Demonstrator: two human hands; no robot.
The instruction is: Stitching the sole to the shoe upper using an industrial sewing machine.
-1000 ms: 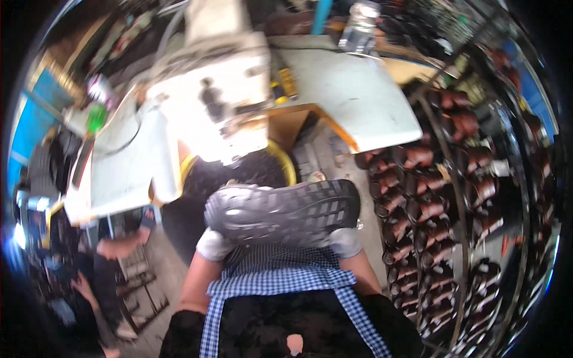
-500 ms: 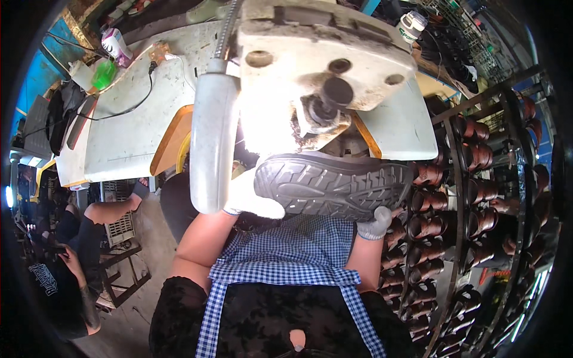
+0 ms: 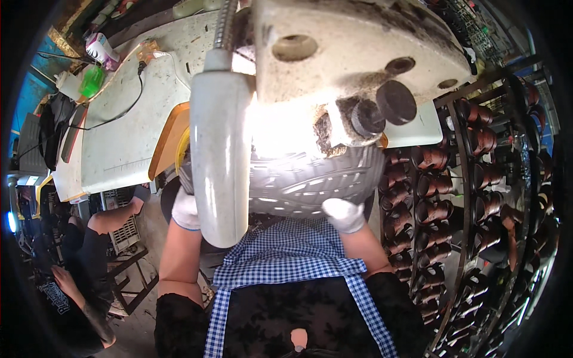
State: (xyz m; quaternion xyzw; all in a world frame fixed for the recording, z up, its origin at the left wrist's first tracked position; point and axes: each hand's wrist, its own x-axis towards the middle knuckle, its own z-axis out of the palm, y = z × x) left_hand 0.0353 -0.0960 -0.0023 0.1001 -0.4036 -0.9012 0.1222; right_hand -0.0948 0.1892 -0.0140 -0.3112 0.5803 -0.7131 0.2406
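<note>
A grey treaded sole (image 3: 343,182) is held in the middle of the frame, tread toward the camera, just below the head of a pale machine (image 3: 352,53); its upper edge is hidden by the machine and by glare. The sole's lower right edge is gripped by the gloved right hand (image 3: 344,216), with the thumb laid on the tread and the other fingers out of sight behind it. The gloved left hand (image 3: 186,212) is placed at the sole's left end, partly covered by a grey lamp (image 3: 219,161); whether its fingers are closed cannot be told. Below the sole, a checked apron (image 3: 286,253) is worn. At upper left, a green bottle (image 3: 92,82) and a black cable (image 3: 141,89) are seen on a white table (image 3: 113,149). Brown shoes (image 3: 434,212) are stacked on a rack (image 3: 465,209) at right. Another person (image 3: 71,310) is seen at lower left.
</note>
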